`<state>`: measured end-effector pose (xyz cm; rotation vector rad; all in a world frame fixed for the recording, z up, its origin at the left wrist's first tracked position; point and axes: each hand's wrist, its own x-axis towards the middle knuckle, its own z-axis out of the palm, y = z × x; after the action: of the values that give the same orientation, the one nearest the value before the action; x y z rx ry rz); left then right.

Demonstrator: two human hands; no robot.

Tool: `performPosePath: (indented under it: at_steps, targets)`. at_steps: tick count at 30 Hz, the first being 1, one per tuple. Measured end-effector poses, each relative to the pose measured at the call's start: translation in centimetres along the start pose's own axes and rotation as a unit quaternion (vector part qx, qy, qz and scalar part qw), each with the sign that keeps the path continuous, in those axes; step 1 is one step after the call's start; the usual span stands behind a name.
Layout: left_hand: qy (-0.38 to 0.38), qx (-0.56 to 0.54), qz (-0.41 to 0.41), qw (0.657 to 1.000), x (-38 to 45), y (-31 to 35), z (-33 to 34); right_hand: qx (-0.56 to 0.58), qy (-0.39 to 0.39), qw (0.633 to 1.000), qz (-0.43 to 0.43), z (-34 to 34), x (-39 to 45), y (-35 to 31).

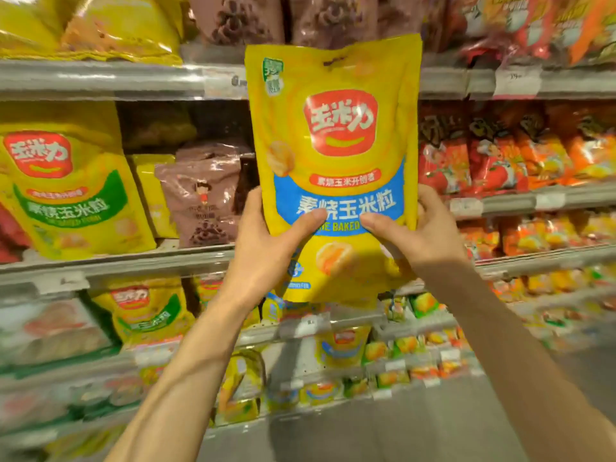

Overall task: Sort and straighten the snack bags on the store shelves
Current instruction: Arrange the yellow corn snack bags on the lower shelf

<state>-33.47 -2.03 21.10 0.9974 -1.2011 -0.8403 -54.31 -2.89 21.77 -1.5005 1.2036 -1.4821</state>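
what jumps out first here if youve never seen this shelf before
A big yellow bag with a red logo and blue band fills the centre, held upright before the shelves by the left hand and right hand. A green-banded yellow bag stands at left; orange-red bags crowd the right.

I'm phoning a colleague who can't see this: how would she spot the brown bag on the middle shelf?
On the middle shelf, left of the held yellow bag, stands a brown bag. Its yellow neighbours lack its cartoon child.
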Motion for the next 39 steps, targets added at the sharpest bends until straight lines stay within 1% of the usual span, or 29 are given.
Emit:
performPosePath:
  at_steps: [3,6,10,14,19,23,27,30,32,37,39]
  targets:
    - [-0.004,0.007,-0.035,0.999,-3.5,-2.7,-0.5,0.007,-0.013,0.998,0.054,-0.1,-3.4,2.1]
    - [-0.002,0.027,-0.072,0.997,-7.3,-4.6,-0.5,0.002,-0.051,0.995,0.085,-0.9,-6.5,4.1]
    - [0.018,0.039,-0.126,0.991,-11.9,-7.3,0.3,0.017,-0.075,0.988,0.134,-2.3,-10.0,7.7]
    - [0.048,0.019,-0.179,0.982,-16.1,-9.9,2.0,0.027,-0.108,0.979,0.171,-4.1,-12.3,12.0]
    - [0.092,0.024,-0.226,0.97,-20.5,-13.8,5.2,0.011,-0.134,0.965,0.223,-7.2,-14.5,17.4]
    - [0.082,0.013,-0.261,0.962,-23.4,-16.7,6.7,-0.006,-0.165,0.952,0.257,-8.9,-16.2,21.2]
    - [0.085,0.014,-0.291,0.953,-25.2,-20.7,6.0,0.001,-0.185,0.935,0.304,-8.1,-17.8,25.0]
    - [0.086,0.013,-0.31,0.947,-25.6,-25.1,4.8,-0.01,-0.189,0.93,0.315,-6.5,-18.5,29.2]
    - [0.081,0.011,-0.318,0.945,-25.6,-29.2,3.7,-0.022,-0.193,0.929,0.316,-5.0,-18.7,33.0]
    - [0.102,0.032,-0.316,0.943,-25.0,-42.1,0.5,-0.04,-0.175,0.934,0.309,-0.2,-19.4,44.9]
    - [0.096,0.037,-0.305,0.947,-25.0,-47.3,-0.5,-0.03,-0.17,0.938,0.3,1.4,-19.9,50.3]
